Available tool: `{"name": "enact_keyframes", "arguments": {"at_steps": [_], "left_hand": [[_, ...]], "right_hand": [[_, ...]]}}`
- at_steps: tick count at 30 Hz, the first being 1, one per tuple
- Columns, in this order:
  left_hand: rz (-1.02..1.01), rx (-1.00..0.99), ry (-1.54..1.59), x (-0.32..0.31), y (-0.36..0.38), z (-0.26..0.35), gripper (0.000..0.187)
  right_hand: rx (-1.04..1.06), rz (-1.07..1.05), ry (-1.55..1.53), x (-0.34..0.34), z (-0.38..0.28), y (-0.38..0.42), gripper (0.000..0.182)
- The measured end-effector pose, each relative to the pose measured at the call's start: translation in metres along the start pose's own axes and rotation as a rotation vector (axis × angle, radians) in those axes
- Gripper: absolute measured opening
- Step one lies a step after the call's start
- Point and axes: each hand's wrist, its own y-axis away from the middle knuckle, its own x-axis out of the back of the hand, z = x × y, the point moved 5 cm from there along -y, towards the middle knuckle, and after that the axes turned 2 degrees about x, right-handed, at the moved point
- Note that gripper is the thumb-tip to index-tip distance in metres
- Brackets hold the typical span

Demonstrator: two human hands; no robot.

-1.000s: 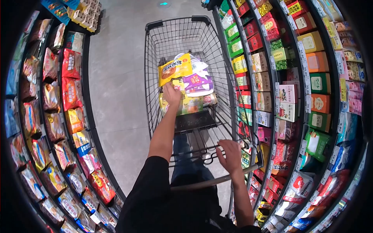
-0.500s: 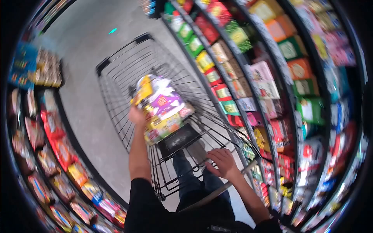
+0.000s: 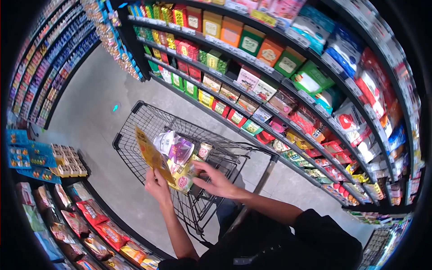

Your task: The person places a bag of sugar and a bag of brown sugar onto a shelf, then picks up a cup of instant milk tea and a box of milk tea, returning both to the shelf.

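Gripping the lower end of a yellow snack bag (image 3: 154, 155) with the left hand (image 3: 157, 185), thumb and fingers pinched around its edge. Holding that bag tilted and nearly edge-on over the left part of the shopping cart (image 3: 137, 107). Reaching over the cart's basket with the right hand (image 3: 216, 181), fingers extended and loosely spread, near a yellow-green packet (image 3: 182, 180) inside the cart; cannot tell whether touching it. Also inside the cart, lying just beside the yellow snack bag, a purple-and-white package (image 3: 181, 150), and to the right of that, a small container with a red-and-white label (image 3: 204, 150). Along the cart's right side, a tiered shelf (image 3: 234, 47) full of colorful boxes and bags. To the cart's left, light-brown cartons (image 3: 69, 159) next to blue packs (image 3: 29, 155). Near the cart's front, on the gray floor (image 3: 92, 108), a green arrow (image 3: 115, 108).
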Motion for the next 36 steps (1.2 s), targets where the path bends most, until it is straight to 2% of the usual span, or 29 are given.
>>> {"name": "enact_keyframes", "arguments": {"at_steps": [1,2,3,4,6,7,9,10,12,13,15,16,18,19,20,22,23,24,26,28,30,32,34,36], "left_hand": [[-0.004,-0.028,-0.002,0.007,0.015,0.027,0.021],[-0.060,-0.163,-0.029,0.011,0.032,0.055,0.020],[-0.123,-0.301,-0.056,0.010,0.050,0.083,0.022],[-0.141,-0.335,-0.055,0.008,0.067,0.105,0.022],[-0.199,-0.653,-0.179,-0.004,0.111,0.152,0.032],[-0.213,-0.683,-0.178,-0.010,0.130,0.166,0.032],[-0.353,-0.818,-0.235,-0.031,0.167,0.196,0.039],[-0.369,-0.852,-0.230,-0.037,0.185,0.213,0.039],[-0.577,-0.970,-0.192,-0.051,0.225,0.244,0.038],[-0.596,-1.002,-0.187,-0.053,0.241,0.252,0.038],[-0.787,-1.164,0.082,-0.056,0.278,0.269,0.037],[-0.814,-1.192,0.084,-0.064,0.289,0.267,0.037],[-0.710,-0.815,0.303,-0.085,0.283,0.247,0.038],[-0.798,-0.612,0.383,-0.098,0.283,0.246,0.042],[-0.826,-0.628,0.376,-0.108,0.288,0.249,0.042],[-1.285,0.031,0.535,-0.146,0.303,0.234,0.046],[-1.440,-0.026,0.455,-0.152,0.317,0.236,0.049],[-1.461,-0.040,0.440,-0.155,0.326,0.236,0.049],[-1.717,0.106,0.464,-0.158,0.356,0.232,0.045],[-1.758,0.103,0.365,-0.157,0.372,0.237,0.042],[-1.841,0.087,0.459,-0.150,0.387,0.251,0.039],[-1.837,0.081,0.444,-0.152,0.391,0.245,0.039],[-1.825,0.074,0.440,-0.150,0.394,0.241,0.039],[-1.758,0.092,0.450,-0.148,0.394,0.239,0.037]], "right_hand": [[-0.090,-0.020,-0.134,-0.008,-0.016,-0.003,0.066],[-0.177,-0.037,-0.271,-0.014,-0.027,-0.002,0.072],[-0.168,-0.027,-0.254,-0.015,-0.017,0.001,0.077],[-0.079,-0.051,-0.382,-0.013,-0.039,0.008,0.078],[0.034,0.092,-0.464,0.003,-0.052,0.040,0.073],[0.053,0.117,-0.475,0.018,-0.057,0.057,0.073],[-0.083,0.138,-0.714,0.053,-0.055,0.096,0.056],[-0.034,0.262,-0.834,0.069,-0.056,0.118,0.042],[-0.063,0.396,-1.043,0.102,-0.041,0.160,0.042],[-0.037,0.422,-1.055,0.119,-0.042,0.185,0.042],[-0.161,0.596,-1.114,0.151,-0.033,0.240,0.042],[0.010,0.638,-1.145,0.167,-0.021,0.256,0.047],[0.081,0.663,-1.162,0.188,-0.014,0.309,0.054],[0.112,0.666,-1.119,0.197,-0.012,0.331,0.053],[0.143,0.666,-1.073,0.204,-0.011,0.349,0.053],[0.152,0.712,-1.062,0.208,-0.008,0.379,0.053],[0.143,0.734,-1.040,0.209,-0.006,0.391,0.053],[0.161,0.753,-1.051,0.210,-0.005,0.400,0.053],[0.122,0.725,-1.002,0.208,0.000,0.414,0.051],[0.117,0.781,-1.000,0.206,0.010,0.421,0.050],[0.116,0.762,-0.996,0.207,0.008,0.426,0.051],[0.075,0.805,-0.987,0.210,0.000,0.434,0.050],[0.027,0.899,-0.462,0.225,-0.014,0.445,0.052],[-0.007,0.865,-0.488,0.227,-0.017,0.450,0.053]]}}
